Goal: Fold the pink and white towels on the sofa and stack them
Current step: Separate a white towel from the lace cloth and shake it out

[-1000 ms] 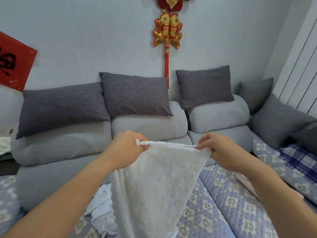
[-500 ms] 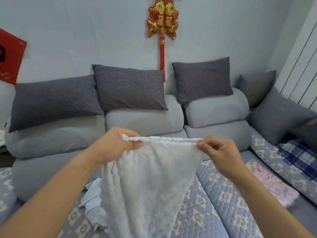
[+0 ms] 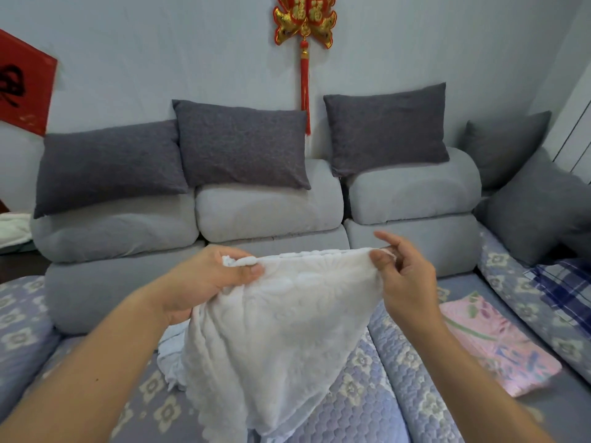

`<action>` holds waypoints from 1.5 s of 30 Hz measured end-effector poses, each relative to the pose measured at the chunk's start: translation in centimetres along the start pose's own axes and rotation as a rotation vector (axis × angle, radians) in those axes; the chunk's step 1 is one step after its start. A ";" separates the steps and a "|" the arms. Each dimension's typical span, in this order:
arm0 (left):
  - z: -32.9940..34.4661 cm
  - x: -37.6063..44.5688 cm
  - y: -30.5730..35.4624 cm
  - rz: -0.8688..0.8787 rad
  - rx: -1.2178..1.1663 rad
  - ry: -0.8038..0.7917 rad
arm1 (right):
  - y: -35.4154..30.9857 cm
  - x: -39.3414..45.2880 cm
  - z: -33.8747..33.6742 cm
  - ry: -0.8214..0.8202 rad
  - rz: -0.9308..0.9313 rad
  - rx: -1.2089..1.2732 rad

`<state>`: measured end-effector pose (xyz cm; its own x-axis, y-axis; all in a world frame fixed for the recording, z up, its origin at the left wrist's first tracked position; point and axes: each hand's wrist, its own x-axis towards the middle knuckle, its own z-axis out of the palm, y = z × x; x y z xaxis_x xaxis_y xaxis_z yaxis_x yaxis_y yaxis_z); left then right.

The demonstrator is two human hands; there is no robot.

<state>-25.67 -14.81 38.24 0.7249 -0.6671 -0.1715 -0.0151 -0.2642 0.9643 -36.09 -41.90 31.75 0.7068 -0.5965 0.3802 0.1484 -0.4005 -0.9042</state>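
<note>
White towel [image 3: 281, 330] hangs in the air over the sofa seat [image 3: 377, 407], held by its top edge, which runs nearly level between both hands. Left hand [image 3: 204, 282]: thumb and curled fingers pinch the left corner, a small tuft of cloth standing out above the thumb. Right hand [image 3: 406, 276]: thumb and a finger pinch the right corner; the other fingers are raised and spread, off the cloth. Below the edge the towel narrows to a scalloped lower border, which hangs over the seat's quilted floral cover.

Compared with half a second ago, the grip of each hand is unchanged and the top edge stays taut. The right hand's free fingers, then folded close, are now lifted apart. The view has dropped slightly, so the red wall ornament [image 3: 305, 24] sits higher and is cut by the top border.

Pink towel [image 3: 499, 343] lies flat on the seat to the right, near the right forearm, apart from the white towel. More white cloth [image 3: 171, 356] lies crumpled on the seat behind the hanging towel. Grey pillows [image 3: 240, 142] lean along the backrest
</note>
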 end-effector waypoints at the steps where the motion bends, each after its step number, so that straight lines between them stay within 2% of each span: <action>1: 0.6 -0.2 -0.4 -0.005 -0.029 0.008 | 0.2 0.0 -0.5 -0.007 0.014 -0.015; 3: 1.7 -0.5 -1.1 -0.026 -0.067 0.016 | 0.5 0.1 -1.3 -0.029 0.157 0.132; 5: 2.7 -0.1 -2.3 -0.044 -0.076 0.038 | 0.3 0.1 -1.4 -0.169 0.422 0.483; 6: 3.2 0.1 -2.9 -0.050 -0.056 0.068 | 0.4 0.1 -1.2 -0.227 0.513 0.583; 7: 3.8 0.3 -3.3 -0.044 -0.008 0.105 | 0.8 0.3 -0.9 -0.238 0.563 0.578; 8: 4.0 0.5 -3.8 -0.028 0.057 0.137 | 1.3 0.6 -0.5 -0.209 0.568 0.487; 10: 4.2 0.4 -5.0 -0.053 0.098 0.137 | 2.6 1.2 0.0 -0.128 0.419 0.125; 12: 3.8 -0.2 -6.8 -0.127 -0.008 0.083 | 3.6 1.2 -0.2 -0.181 0.317 -0.035; 14: 3.3 -1.0 -8.4 -0.139 -0.075 0.124 | 4.3 0.7 -0.6 -0.374 0.304 -0.015; 17: 3.2 -1.6 -10.4 -0.096 -0.123 0.311 | 4.8 -0.3 -1.1 -0.786 0.313 -0.124; 19: 3.4 -1.8 -10.9 -0.084 -0.166 0.353 | 5.0 -0.7 -1.2 -0.938 0.343 -0.122; 21: 3.6 -2.0 -11.2 -0.086 -0.152 0.334 | 4.8 -0.9 -1.2 -0.909 0.416 0.019; 24: 4.3 -2.6 -11.4 -0.084 -0.193 0.302 | 4.9 -1.4 -0.5 -0.732 0.550 0.343; 26: 4.3 -2.8 -12.0 -0.096 -0.143 0.290 | 5.2 -1.7 0.2 -0.645 0.566 0.458; 28: 3.4 -3.2 -13.3 -0.102 0.183 0.313 | 5.8 -1.2 0.6 -0.459 0.542 0.379; 30: 2.4 -3.8 -14.9 -0.092 0.533 0.402 | 7.1 -0.1 0.0 -0.213 0.457 0.089; 32: 1.8 -4.8 -16.3 -0.074 0.557 0.471 | 8.9 0.0 -1.0 -0.097 0.279 -0.253; 34: 1.9 -5.5 -17.5 -0.125 0.521 0.442 | 11.0 -0.9 -1.6 -0.153 0.242 -0.446; 35: 2.0 -5.7 -18.2 -0.185 0.489 0.393 | 12.2 -1.4 -1.7 -0.230 0.311 -0.505; 37: 1.9 -6.1 -19.7 -0.309 0.353 0.320 | 13.2 -2.8 -1.7 -0.477 0.587 -0.598; 39: 0.9 -6.1 -20.5 -0.403 0.091 0.389 | 12.5 -3.5 -1.9 -0.691 0.767 -0.586; 40: 0.1 -5.8 -20.4 -0.418 0.009 0.448 | 11.5 -3.2 -1.9 -0.721 0.756 -0.559; 42: -2.2 -4.2 -18.1 -0.329 0.017 0.530 | 9.6 -0.6 -1.5 -0.715 0.599 -0.595; 45: -7.1 0.4 -9.1 -0.064 0.047 0.615 | 3.9 8.1 0.1 -0.548 0.282 -0.741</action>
<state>-20.33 -7.71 30.84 0.9893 -0.1290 -0.0678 0.0215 -0.3307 0.9435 -29.78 -48.21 31.32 0.9025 -0.4053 -0.1457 -0.4178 -0.7418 -0.5245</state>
